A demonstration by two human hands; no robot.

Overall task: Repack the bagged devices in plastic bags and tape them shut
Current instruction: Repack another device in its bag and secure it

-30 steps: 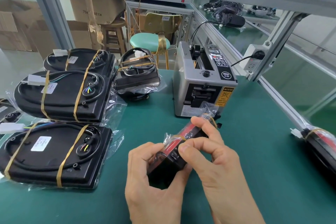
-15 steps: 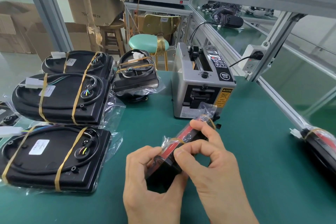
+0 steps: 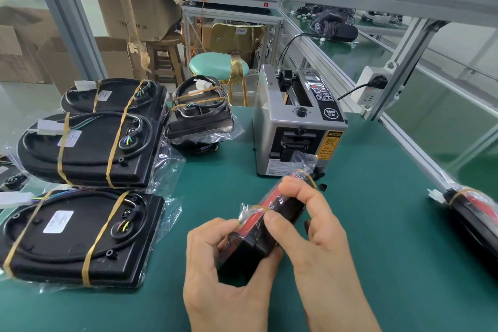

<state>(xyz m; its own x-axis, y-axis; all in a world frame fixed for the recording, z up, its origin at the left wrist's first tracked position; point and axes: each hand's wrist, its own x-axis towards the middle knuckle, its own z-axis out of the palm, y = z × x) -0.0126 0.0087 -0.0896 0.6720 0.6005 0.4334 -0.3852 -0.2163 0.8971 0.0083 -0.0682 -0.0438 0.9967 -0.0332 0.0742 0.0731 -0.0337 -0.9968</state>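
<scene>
Low in the frame's centre, above the green desk (image 3: 363, 224), the left hand (image 3: 226, 275) and right hand (image 3: 318, 237) each grip the bagged device (image 3: 269, 226), fingers curled around it, before the tape machine (image 3: 293, 127).

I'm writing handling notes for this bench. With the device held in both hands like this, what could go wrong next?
1. The left hand and right hand grip the bagged device through slippery plastic above the table; it may slip and drop.
2. The loose bag end sits close to the tape dispenser outlet and might snag there.
3. Another bagged device lies at the right edge and could get knocked.
</scene>
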